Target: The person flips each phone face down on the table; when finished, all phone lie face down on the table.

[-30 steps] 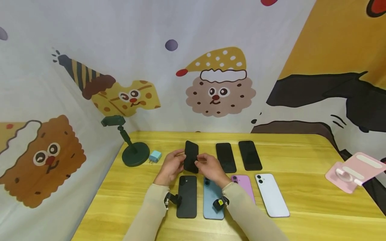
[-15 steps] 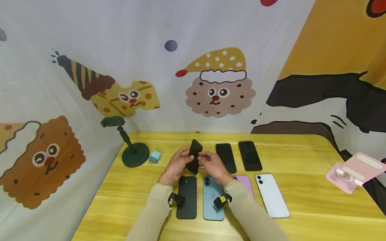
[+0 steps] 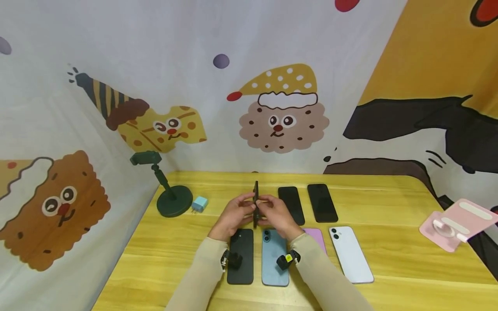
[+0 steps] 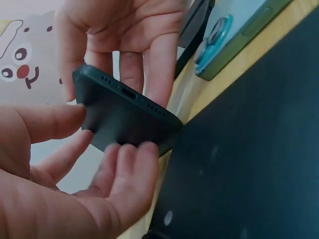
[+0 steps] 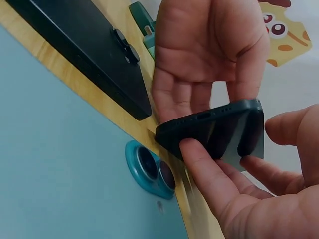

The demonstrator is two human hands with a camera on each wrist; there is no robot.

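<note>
A black smartphone stands on edge between my hands, seen almost edge-on in the head view. My left hand holds it from the left, and my right hand from the right. In the left wrist view its bottom edge with the charging port faces the camera, fingertips lying on the dark matte side. The right wrist view shows a glossy face mirroring the right fingers. Below the hands lie a black phone and a blue phone, backs up.
A pink phone, partly under the right arm, and a white phone lie back up. Two dark phones lie behind them. A green stand and blue charger are left; a pink stand is right.
The held smartphone has turned from showing its broad dark face to nearly edge-on and shifted slightly right. My left hand has moved right, closer to my right hand.
</note>
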